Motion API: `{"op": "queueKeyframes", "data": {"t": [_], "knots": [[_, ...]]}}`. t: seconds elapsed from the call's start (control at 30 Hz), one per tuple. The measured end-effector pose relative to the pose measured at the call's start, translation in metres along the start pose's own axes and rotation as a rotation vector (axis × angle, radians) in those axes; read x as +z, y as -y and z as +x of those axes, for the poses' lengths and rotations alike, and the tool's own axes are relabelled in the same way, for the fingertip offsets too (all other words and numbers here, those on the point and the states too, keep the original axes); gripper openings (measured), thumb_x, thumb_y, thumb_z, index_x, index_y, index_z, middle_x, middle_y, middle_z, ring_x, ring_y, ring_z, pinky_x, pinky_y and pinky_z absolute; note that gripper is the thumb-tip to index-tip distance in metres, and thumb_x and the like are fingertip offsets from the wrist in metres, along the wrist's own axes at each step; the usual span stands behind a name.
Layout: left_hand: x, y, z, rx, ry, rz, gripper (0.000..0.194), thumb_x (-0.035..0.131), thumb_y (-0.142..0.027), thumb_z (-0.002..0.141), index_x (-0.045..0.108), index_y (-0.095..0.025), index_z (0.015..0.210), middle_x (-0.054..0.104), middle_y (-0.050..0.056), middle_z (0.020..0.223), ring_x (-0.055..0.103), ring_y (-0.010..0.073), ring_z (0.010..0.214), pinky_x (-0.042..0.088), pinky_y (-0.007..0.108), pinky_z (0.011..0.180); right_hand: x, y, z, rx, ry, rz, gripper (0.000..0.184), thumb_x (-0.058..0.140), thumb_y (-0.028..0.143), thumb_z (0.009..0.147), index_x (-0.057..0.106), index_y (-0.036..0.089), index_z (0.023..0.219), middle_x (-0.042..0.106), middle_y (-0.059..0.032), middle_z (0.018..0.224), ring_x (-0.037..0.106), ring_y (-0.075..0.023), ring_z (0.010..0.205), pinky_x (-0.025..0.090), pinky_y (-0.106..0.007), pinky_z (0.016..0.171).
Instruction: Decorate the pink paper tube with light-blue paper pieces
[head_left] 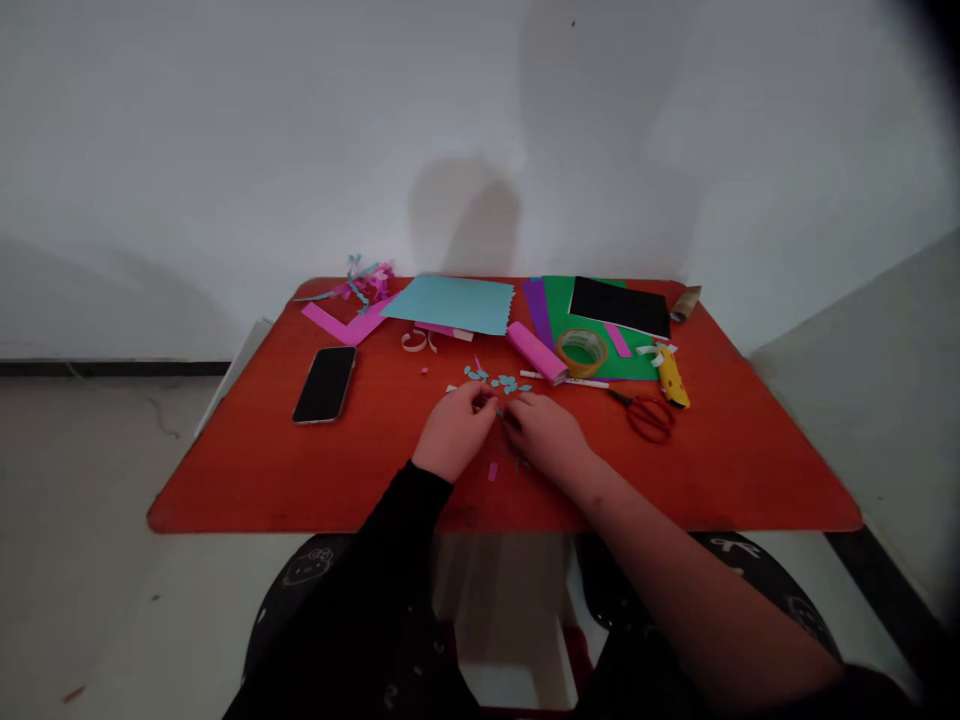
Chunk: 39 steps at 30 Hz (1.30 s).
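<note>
Two hands, the left hand point(459, 430) and right hand point(549, 440), nearly meet over the desk point(360, 480), fingers bent inward — can't tell if either grips anything. Blue bits point(508, 383) lie just beyond, probably for easy reach. Scissors point(634, 404), tape point(583, 368) off right, seemingly parked — phone point(325, 385) well apart, left.

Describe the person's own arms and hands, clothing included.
A plain black sleeve covers the left arm to the wrist. The right forearm is bare, with dark fabric at the picture's bottom edge. The left hand and right hand wear no gloves.
</note>
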<state>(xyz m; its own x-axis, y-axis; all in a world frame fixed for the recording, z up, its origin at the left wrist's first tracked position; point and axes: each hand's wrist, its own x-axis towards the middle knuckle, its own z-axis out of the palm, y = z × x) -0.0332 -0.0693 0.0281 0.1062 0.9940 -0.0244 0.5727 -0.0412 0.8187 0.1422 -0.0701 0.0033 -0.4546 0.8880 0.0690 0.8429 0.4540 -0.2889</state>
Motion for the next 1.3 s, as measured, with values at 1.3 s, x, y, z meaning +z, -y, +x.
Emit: {"op": "queueKeyframes", "data": {"t": [1.3], "knots": [[0.001, -0.016, -0.005, 0.079, 0.139, -0.214, 0.025, 0.061, -0.039, 0.091, 0.074, -0.018, 0.091, 0.076, 0.004, 0.093, 0.064, 0.0181, 0.085, 0.047, 0.029, 0.076, -0.035, -0.016, 0.004, 0.282, 0.002, 1.045, 0.026, 0.070, 0.044, 0.077, 0.062, 0.020, 0.082, 0.059, 0.0027, 0.069, 0.048, -0.0121, 0.058, 0.038, -0.026, 0.055]]}}
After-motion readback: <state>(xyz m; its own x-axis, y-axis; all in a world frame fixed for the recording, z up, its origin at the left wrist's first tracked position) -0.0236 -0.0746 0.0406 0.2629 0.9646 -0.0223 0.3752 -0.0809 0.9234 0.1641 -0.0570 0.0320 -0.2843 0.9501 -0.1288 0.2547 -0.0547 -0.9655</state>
